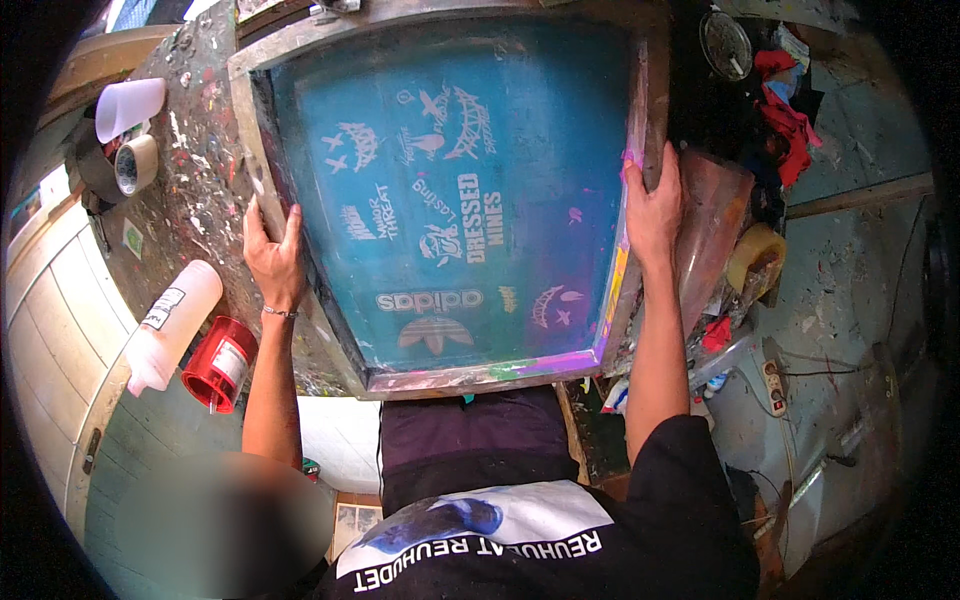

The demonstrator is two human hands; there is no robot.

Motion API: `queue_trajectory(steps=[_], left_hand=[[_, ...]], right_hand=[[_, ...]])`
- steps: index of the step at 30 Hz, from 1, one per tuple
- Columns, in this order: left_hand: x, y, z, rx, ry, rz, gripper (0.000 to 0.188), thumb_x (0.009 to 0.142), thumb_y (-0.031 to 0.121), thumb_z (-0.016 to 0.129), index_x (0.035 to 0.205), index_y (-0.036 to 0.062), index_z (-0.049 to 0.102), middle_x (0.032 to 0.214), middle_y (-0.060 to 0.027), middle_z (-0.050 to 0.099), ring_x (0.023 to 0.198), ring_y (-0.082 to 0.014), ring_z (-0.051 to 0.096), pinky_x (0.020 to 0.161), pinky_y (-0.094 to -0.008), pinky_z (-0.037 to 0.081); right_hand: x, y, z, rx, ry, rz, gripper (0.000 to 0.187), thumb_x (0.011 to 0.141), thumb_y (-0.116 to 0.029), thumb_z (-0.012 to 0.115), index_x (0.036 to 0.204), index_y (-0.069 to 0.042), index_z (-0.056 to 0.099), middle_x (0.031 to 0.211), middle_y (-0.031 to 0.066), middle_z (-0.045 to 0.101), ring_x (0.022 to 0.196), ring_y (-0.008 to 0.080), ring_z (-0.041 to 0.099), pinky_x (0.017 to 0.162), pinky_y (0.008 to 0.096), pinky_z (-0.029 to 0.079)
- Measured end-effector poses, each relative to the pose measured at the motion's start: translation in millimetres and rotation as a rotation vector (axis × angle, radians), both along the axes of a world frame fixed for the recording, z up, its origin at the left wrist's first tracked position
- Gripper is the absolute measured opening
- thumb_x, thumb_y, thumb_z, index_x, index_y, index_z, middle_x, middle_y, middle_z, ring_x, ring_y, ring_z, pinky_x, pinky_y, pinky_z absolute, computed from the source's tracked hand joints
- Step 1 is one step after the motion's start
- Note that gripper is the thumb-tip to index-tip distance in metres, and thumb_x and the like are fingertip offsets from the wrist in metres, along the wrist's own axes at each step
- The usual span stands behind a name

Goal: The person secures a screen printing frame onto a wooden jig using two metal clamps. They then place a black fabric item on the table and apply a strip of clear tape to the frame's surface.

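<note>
A large screen printing frame (640, 90) lies in front of me over the paint-spattered table. Its blue-green mesh carries several pale stencil designs, and purple, yellow and green ink smears run along the right and near edges. My left hand (274, 255) grips the frame's left side, thumb on top near the inner edge. On the opposite side my right hand (655, 215) is closed round the right rail, its thumb pointing away from me. The undersides of the fingers are hidden on both hands.
Left on the table (190, 200) are a translucent cup (130, 108), a tape roll (136, 165), a pinkish bottle (178, 318) and a red container (220, 362). To the right lie a yellowish tape roll (757, 257), red cloth (787, 120), a round lid (726, 46) and a power strip (774, 388).
</note>
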State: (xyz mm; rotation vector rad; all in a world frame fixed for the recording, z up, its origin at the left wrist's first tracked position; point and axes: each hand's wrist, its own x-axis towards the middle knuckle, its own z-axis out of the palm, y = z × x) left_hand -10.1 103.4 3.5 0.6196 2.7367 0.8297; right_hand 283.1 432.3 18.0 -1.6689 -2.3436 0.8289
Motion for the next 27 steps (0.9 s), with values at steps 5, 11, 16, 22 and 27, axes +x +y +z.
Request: queue_trajectory(steps=[5,11,16,22,27], left_hand=[[2.3,2.9,-5.4,0.021,0.064,-0.005,0.049,0.090,0.022,0.071,0.129,-0.0037,0.055,0.117,-0.0192,0.061,0.106,-0.0310,0.061,0.094,-0.0383,0.046],[6.5,0.1,-6.6,0.073,-0.023,0.047,0.047,0.090,0.023,0.071,0.127,-0.0017,0.057,0.113,-0.0169,0.062,0.103,-0.0293,0.061,0.092,-0.0369,0.047],[5.6,-3.8,-10.3,0.080,-0.014,0.054,0.046,0.090,0.022,0.071,0.128,-0.0004,0.057,0.112,-0.0159,0.062,0.102,-0.0282,0.061,0.091,-0.0364,0.047],[7.9,-0.8,-7.1,0.053,-0.069,0.012,0.049,0.090,0.020,0.070,0.132,0.0012,0.054,0.115,-0.0167,0.061,0.103,-0.0290,0.061,0.091,-0.0370,0.047],[5.8,-7.9,-13.2,0.030,-0.003,0.024,0.056,0.089,0.025,0.072,0.134,-0.0006,0.052,0.117,-0.0190,0.061,0.107,-0.0321,0.061,0.095,-0.0390,0.047]], right_hand=[[1.5,-0.6,-2.0,0.110,-0.084,0.061,0.061,0.095,-0.027,0.062,0.140,0.009,0.042,0.138,0.0311,0.049,0.128,0.0451,0.047,0.109,0.0452,0.036],[-2.5,-1.2,1.5,0.177,-0.137,0.105,0.061,0.092,-0.021,0.066,0.138,0.011,0.042,0.133,0.0337,0.051,0.123,0.0472,0.051,0.106,0.0472,0.039],[-5.5,-3.1,2.1,0.205,-0.121,0.119,0.061,0.092,-0.020,0.066,0.137,0.012,0.043,0.133,0.0346,0.051,0.123,0.0473,0.051,0.105,0.0468,0.040],[-10.2,-0.9,3.5,0.203,-0.188,0.126,0.061,0.092,-0.020,0.064,0.138,0.013,0.041,0.134,0.0349,0.050,0.123,0.0471,0.051,0.106,0.0467,0.040],[-12.1,0.6,1.5,0.207,-0.200,0.127,0.062,0.093,-0.021,0.063,0.140,0.012,0.040,0.135,0.0349,0.049,0.124,0.0476,0.049,0.107,0.0466,0.038]])
